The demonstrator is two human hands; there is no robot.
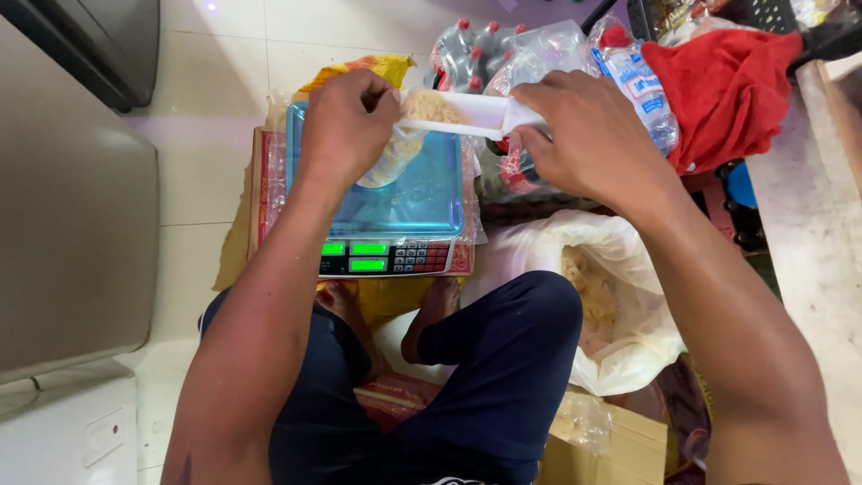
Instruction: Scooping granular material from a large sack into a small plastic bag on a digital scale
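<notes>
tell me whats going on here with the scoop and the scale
A person sits on the floor over a digital scale with a blue pan. The right hand holds a white scoop loaded with pale grain, tipped toward a small clear bag that the left hand holds open above the pan. A big white sack of the same grain lies open by the right knee. Shrink-wrapped bottles and a red cloth sit behind.

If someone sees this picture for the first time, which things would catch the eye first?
At the top centre, the right hand tips a white scoop of pale grains toward a small clear bag that the left hand holds open over a blue digital scale. Its green displays glow below. A bright red cloth lies at the upper right.
</notes>
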